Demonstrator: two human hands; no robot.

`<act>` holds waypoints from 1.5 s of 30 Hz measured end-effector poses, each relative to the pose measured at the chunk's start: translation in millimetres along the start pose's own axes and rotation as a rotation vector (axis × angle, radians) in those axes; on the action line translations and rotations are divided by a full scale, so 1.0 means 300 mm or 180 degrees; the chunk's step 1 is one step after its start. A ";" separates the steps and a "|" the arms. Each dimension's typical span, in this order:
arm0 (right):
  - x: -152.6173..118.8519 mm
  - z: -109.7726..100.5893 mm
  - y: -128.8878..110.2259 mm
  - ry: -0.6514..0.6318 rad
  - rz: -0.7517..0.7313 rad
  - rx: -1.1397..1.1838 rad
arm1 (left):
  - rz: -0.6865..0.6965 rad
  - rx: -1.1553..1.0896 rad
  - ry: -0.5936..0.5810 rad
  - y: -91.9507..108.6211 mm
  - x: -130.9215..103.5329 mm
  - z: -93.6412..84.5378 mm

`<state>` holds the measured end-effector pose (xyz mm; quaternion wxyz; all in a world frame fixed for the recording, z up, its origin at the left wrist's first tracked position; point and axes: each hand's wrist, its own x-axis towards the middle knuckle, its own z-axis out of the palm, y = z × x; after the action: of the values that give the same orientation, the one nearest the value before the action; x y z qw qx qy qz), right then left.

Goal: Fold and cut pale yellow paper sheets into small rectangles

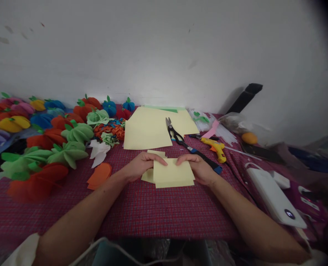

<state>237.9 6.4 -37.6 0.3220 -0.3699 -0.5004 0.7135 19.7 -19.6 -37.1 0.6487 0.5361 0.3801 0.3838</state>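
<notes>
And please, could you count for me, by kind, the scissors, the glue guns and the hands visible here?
Scissors: 1 pair
Glue gun: 1
Hands: 2 (left hand and right hand, both holding small yellow papers)
Total: 4

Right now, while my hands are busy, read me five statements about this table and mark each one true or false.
1. The left hand and right hand both hold small yellow sheets. True.
2. The scissors are gripped in the right hand. False: the scissors lie with their blades on the large yellow paper.
3. A yellow glue gun lies on the right side. True.
4. The orange cutouts are right of the right hand. False: the orange cutouts lie left of the left hand.
5. The pumpkin-like shapes come in several colours. True.
</notes>
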 end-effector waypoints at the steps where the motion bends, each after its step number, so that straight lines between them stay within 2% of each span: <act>1: 0.001 -0.003 0.003 -0.0034 -0.0068 -0.0055 | 0.0000 0.0027 -0.0006 0.002 -0.001 0.000; 7: 0.009 -0.028 0.015 -0.0296 -0.0511 -0.0459 | -0.0010 0.0398 -0.0081 0.025 -0.006 -0.002; 13: 0.007 -0.030 -0.001 -0.0593 -0.0542 -0.0538 | 0.0270 0.1245 -0.0224 0.046 -0.007 -0.015; 22: -0.002 -0.035 -0.035 -0.0964 -0.0905 -0.1408 | 0.0445 0.1586 -0.0378 0.044 -0.009 -0.017; 28: -0.001 -0.040 -0.038 -0.1009 -0.0922 -0.1575 | 0.0298 0.1507 -0.0367 0.046 -0.005 -0.016; 36: -0.011 -0.052 -0.055 -0.1228 -0.0979 -0.1758 | 0.0387 0.1609 -0.0403 0.033 -0.009 -0.014; 41: -0.010 -0.044 -0.051 -0.1018 -0.0959 -0.1834 | 0.0446 0.1669 -0.0431 0.041 -0.012 -0.021; 45: -0.009 -0.035 -0.046 -0.0868 -0.0901 -0.1882 | 0.0529 0.0904 -0.0251 0.031 -0.011 -0.022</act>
<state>249.5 13.0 -26.3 0.2269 -0.2755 -0.7700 0.5289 11.3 -18.8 -28.7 0.5468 0.6666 0.3592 0.3571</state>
